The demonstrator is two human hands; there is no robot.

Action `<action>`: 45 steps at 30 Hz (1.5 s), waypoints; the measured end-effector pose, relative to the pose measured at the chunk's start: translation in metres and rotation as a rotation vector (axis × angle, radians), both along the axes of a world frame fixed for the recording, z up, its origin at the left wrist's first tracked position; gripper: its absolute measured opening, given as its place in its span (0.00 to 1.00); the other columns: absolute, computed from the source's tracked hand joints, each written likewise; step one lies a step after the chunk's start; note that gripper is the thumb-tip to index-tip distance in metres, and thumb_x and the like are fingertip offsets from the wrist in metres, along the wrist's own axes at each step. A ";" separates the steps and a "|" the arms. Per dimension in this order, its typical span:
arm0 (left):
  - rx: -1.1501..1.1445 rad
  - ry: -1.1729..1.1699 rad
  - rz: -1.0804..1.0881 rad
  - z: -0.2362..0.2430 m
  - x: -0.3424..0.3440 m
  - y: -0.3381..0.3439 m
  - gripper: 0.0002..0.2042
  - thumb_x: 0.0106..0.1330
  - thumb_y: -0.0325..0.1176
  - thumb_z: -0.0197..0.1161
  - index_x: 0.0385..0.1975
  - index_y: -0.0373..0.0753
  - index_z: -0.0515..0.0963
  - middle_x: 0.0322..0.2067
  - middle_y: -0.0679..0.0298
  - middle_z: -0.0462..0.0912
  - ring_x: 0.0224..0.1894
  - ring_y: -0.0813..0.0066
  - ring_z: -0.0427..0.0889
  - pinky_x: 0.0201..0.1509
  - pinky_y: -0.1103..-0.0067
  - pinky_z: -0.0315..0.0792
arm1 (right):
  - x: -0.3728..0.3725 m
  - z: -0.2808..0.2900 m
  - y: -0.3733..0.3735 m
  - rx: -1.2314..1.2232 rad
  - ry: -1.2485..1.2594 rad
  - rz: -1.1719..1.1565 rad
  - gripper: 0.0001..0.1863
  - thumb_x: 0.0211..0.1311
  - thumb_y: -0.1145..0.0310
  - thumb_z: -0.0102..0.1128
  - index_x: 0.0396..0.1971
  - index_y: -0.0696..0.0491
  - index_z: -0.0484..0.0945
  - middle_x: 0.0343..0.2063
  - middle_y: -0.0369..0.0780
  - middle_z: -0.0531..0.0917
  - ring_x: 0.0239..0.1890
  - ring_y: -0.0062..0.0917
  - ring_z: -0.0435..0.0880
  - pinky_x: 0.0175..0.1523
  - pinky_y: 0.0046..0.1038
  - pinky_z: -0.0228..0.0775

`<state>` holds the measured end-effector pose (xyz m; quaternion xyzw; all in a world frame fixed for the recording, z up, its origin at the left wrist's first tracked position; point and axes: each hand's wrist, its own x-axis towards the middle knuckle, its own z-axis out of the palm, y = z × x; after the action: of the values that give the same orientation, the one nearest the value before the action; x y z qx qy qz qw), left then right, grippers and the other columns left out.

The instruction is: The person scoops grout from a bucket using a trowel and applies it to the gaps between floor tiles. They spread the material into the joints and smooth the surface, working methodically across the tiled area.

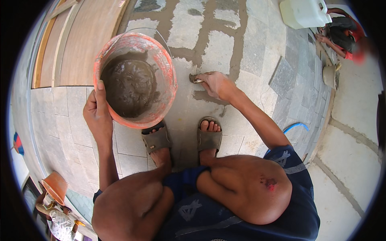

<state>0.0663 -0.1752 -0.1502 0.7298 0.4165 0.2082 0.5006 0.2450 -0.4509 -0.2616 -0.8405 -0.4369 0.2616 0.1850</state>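
An orange-red bucket [162, 60] with a wire handle hangs tilted toward me on the left. Wet grey mortar [128, 86] fills its bottom and smears its inner wall. My left hand [99, 112] grips the bucket's near left rim, thumb over the edge. To the right of it, my right hand [218, 85] is closed on a small flat tool [194, 78] with mortar on its end; its exact kind is mostly hidden by my fingers. The tool is low over the paving stones, beside mortar-smeared joints [239, 48].
A loose grey tile [282, 72] lies on the right. Beyond it are a whitish jerrycan [301, 14], a small bucket [329, 76] and a crouching person [341, 34]. Wooden boards [82, 40] lie at the far left. Another person [60, 221] and an orange bucket [55, 186] are at the lower left.
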 end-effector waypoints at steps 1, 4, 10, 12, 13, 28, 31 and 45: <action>0.005 0.002 0.000 0.000 -0.001 0.001 0.24 0.71 0.46 0.58 0.14 0.42 0.61 0.15 0.77 0.57 0.21 0.88 0.52 0.25 0.85 0.47 | -0.003 0.008 0.000 -0.013 0.030 0.013 0.15 0.61 0.74 0.53 0.48 0.55 0.78 0.30 0.52 0.83 0.36 0.48 0.82 0.42 0.42 0.74; 0.016 0.012 0.006 0.001 -0.003 0.003 0.24 0.71 0.46 0.57 0.14 0.42 0.61 0.15 0.77 0.58 0.21 0.88 0.52 0.25 0.85 0.47 | -0.005 0.035 0.001 -0.032 0.215 -0.150 0.14 0.62 0.73 0.54 0.48 0.54 0.78 0.33 0.51 0.83 0.35 0.47 0.82 0.43 0.40 0.75; -0.013 -0.002 0.015 0.001 0.000 0.002 0.24 0.71 0.46 0.57 0.14 0.42 0.61 0.15 0.77 0.57 0.22 0.88 0.52 0.26 0.85 0.47 | -0.002 -0.014 -0.013 0.284 -0.263 -0.091 0.19 0.60 0.75 0.54 0.52 0.48 0.77 0.52 0.38 0.79 0.47 0.34 0.80 0.47 0.32 0.77; -0.025 -0.002 0.014 -0.002 -0.002 0.005 0.24 0.71 0.46 0.57 0.14 0.42 0.61 0.16 0.77 0.57 0.22 0.88 0.52 0.26 0.85 0.48 | -0.006 -0.026 -0.019 0.125 -0.313 -0.015 0.21 0.59 0.75 0.54 0.54 0.48 0.76 0.54 0.35 0.78 0.51 0.31 0.78 0.49 0.30 0.77; -0.017 -0.005 0.010 -0.002 -0.001 0.004 0.24 0.71 0.46 0.57 0.14 0.42 0.61 0.16 0.77 0.58 0.22 0.88 0.52 0.26 0.85 0.48 | -0.007 -0.030 -0.021 0.046 -0.336 0.023 0.22 0.58 0.75 0.54 0.54 0.47 0.75 0.55 0.33 0.77 0.53 0.29 0.77 0.50 0.29 0.77; 0.011 0.021 0.000 0.001 0.000 0.004 0.24 0.71 0.47 0.57 0.14 0.42 0.62 0.15 0.77 0.57 0.21 0.88 0.52 0.26 0.85 0.47 | 0.022 0.003 -0.004 0.122 -0.009 -0.594 0.11 0.64 0.70 0.54 0.44 0.57 0.77 0.29 0.53 0.82 0.31 0.51 0.81 0.36 0.43 0.73; 0.000 0.011 0.015 0.002 0.002 0.002 0.24 0.71 0.47 0.57 0.13 0.42 0.62 0.15 0.77 0.57 0.21 0.88 0.52 0.25 0.85 0.47 | 0.014 -0.010 0.009 0.198 -0.187 -0.449 0.11 0.64 0.71 0.52 0.43 0.57 0.77 0.30 0.54 0.82 0.32 0.51 0.81 0.37 0.44 0.74; -0.029 0.008 0.016 -0.001 -0.001 0.005 0.24 0.71 0.46 0.57 0.14 0.42 0.62 0.15 0.77 0.58 0.21 0.88 0.53 0.26 0.85 0.48 | -0.019 0.000 0.006 -0.026 0.093 -0.067 0.11 0.62 0.69 0.55 0.43 0.56 0.79 0.29 0.54 0.82 0.33 0.51 0.81 0.40 0.44 0.74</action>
<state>0.0650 -0.1699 -0.1514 0.7198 0.4274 0.2032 0.5079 0.2256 -0.4447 -0.2619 -0.8438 -0.3961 0.2998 0.2030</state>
